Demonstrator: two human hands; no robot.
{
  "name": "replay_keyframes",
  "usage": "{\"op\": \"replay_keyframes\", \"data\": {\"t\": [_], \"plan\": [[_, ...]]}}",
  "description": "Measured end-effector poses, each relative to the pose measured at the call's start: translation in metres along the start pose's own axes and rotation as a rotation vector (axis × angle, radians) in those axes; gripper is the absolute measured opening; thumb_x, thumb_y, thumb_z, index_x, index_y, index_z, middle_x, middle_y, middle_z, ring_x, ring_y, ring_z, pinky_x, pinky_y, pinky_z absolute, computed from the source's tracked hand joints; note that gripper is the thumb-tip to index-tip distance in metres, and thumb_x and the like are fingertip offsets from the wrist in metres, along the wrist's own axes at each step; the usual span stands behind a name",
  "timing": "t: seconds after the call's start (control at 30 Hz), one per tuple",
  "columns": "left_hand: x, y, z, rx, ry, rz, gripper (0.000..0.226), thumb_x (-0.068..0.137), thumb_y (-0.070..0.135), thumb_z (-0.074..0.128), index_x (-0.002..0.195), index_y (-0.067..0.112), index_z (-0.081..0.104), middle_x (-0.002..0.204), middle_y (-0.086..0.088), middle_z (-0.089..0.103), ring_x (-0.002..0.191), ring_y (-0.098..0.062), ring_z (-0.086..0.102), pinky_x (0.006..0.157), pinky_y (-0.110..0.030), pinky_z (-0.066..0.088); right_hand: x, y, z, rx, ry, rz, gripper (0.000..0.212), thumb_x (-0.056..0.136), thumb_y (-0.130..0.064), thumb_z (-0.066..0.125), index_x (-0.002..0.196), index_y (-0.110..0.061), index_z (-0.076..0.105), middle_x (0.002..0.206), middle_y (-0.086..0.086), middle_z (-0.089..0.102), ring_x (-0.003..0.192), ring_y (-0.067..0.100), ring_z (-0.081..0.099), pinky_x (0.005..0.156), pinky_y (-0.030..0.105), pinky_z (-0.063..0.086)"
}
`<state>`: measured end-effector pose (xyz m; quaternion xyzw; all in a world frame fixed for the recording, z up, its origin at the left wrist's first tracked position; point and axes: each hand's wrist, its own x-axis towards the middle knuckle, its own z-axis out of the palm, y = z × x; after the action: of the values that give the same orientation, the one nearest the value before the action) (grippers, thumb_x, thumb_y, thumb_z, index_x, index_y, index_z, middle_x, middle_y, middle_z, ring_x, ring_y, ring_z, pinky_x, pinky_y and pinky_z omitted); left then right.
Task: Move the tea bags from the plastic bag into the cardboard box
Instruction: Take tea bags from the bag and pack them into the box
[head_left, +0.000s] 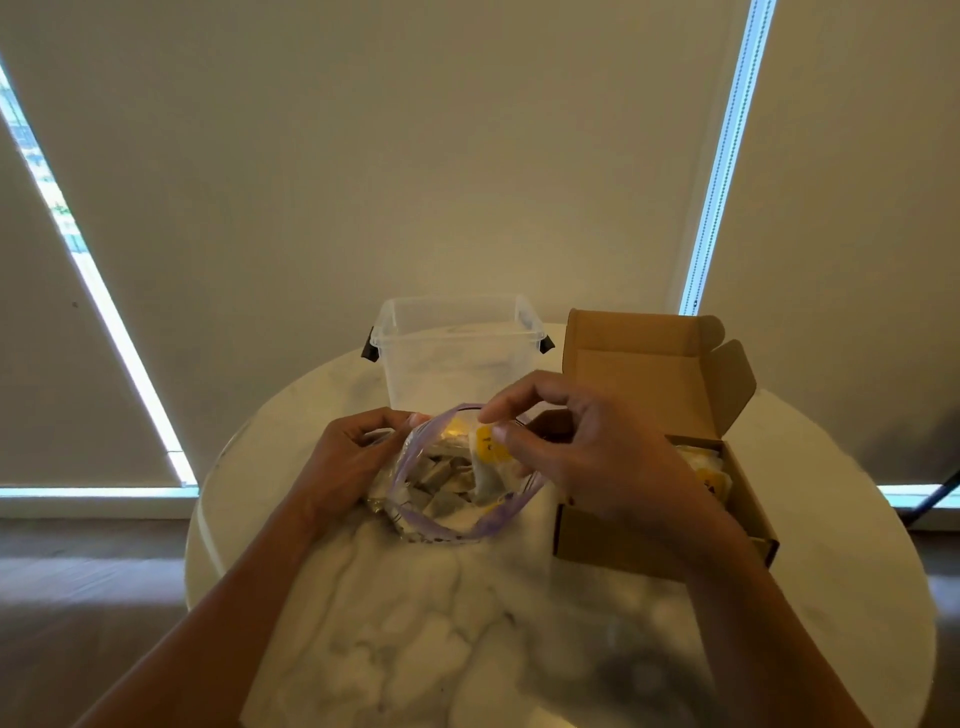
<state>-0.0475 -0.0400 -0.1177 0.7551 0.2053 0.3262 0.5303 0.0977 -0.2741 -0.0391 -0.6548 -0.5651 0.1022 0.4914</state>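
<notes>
On the marble desk (415, 623), the left hand (343, 462) pinches the zip-top plastic bag's (467, 525) rim open while the right hand (587, 457) grips a yellow-tagged tea bag (488, 457) above it, beside the open cardboard box (649, 545).

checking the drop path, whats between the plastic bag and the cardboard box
Head view: only the right hand, pinching a tea bag above the plastic bag, beside the cardboard box.

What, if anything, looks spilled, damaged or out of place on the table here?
Nothing stands out. The plastic bag is held open by the left hand, the right hand pinches a tea bag at its mouth, and the cardboard box sits open with tea bags inside. The clear tub stands upright.
</notes>
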Motion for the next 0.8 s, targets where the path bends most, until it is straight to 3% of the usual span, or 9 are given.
{"op": "replay_keyframes", "data": {"t": [0.1, 0.23, 0.37, 0.5, 0.8], "plan": [[0.0, 0.001, -0.001, 0.015, 0.008, -0.003, 0.019, 0.101, 0.03, 0.071, 0.091, 0.033, 0.086, 0.096, 0.002, 0.085, 0.085, -0.009, 0.079, 0.073, -0.021, 0.061, -0.014, -0.004, -0.022, 0.045, 0.045, 0.036, 0.011, 0.099, -0.024, 0.071, 0.107, -0.03, 0.075, 0.103, -0.013, 0.076, 0.088, 0.014, 0.077, 0.077, 0.035, 0.066], [0.001, -0.002, 0.0, -0.03, 0.017, -0.016, 0.017, 0.101, 0.023, 0.071, 0.093, 0.022, 0.086, 0.098, 0.001, 0.085, 0.083, -0.008, 0.078, 0.068, -0.018, 0.061, -0.029, 0.002, -0.059, -0.033, 0.131, 0.032, 0.012, 0.1, -0.016, 0.07, 0.106, -0.025, 0.076, 0.103, -0.011, 0.076, 0.086, 0.012, 0.077, 0.075, 0.022, 0.061], [0.003, -0.007, 0.002, -0.04, 0.013, 0.004, 0.019, 0.101, 0.015, 0.072, 0.093, 0.024, 0.087, 0.095, 0.0, 0.084, 0.08, -0.006, 0.076, 0.069, -0.018, 0.061, -0.04, 0.018, -0.098, -0.24, 0.154, 0.059, 0.017, 0.099, -0.016, 0.071, 0.104, -0.031, 0.074, 0.103, -0.015, 0.075, 0.086, 0.007, 0.076, 0.074, 0.026, 0.063], [0.004, -0.009, 0.001, -0.026, 0.013, 0.027, 0.024, 0.102, 0.011, 0.072, 0.092, 0.028, 0.086, 0.091, 0.002, 0.084, 0.078, -0.003, 0.072, 0.068, -0.016, 0.058, -0.051, 0.028, -0.124, -0.481, 0.029, 0.117, 0.021, 0.097, -0.017, 0.072, 0.099, -0.037, 0.075, 0.098, -0.024, 0.074, 0.09, -0.001, 0.072, 0.077, 0.024, 0.062], [0.001, -0.005, 0.002, 0.03, 0.02, 0.037, 0.022, 0.101, 0.015, 0.073, 0.091, 0.029, 0.086, 0.092, 0.001, 0.084, 0.076, -0.003, 0.074, 0.066, -0.016, 0.059, -0.062, 0.043, -0.125, -0.608, -0.25, 0.287, 0.019, 0.098, -0.022, 0.071, 0.098, -0.04, 0.078, 0.101, -0.022, 0.072, 0.092, -0.003, 0.068, 0.077, 0.024, 0.059]]}}
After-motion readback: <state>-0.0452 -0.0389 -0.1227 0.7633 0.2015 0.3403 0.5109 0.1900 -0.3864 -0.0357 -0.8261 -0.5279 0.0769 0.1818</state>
